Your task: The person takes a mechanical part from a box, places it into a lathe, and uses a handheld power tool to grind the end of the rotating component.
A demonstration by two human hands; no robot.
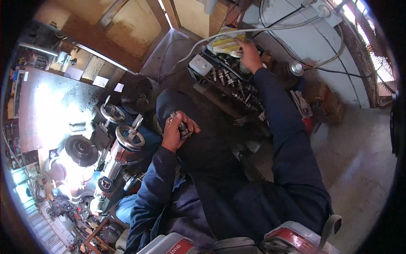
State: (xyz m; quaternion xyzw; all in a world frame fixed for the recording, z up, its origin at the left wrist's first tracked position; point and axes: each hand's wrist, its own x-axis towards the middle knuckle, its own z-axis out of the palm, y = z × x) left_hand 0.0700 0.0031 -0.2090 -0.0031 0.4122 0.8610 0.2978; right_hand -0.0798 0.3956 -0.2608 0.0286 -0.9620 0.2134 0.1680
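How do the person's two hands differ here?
The left hand curls around a metal part; the right hand is at a yellow-white bundle, its grip unclear. The right hand is stretched farther forward than the left hand. Both are bare, with dark blue sleeves.

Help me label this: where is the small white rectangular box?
In the head view's upper middle, the box sits just left of the cylindrical metal parts and left of the right hand.

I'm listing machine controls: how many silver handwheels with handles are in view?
2 visible: the upper handwheel and the lower handwheel, both left of the bent knee; others may be hidden.
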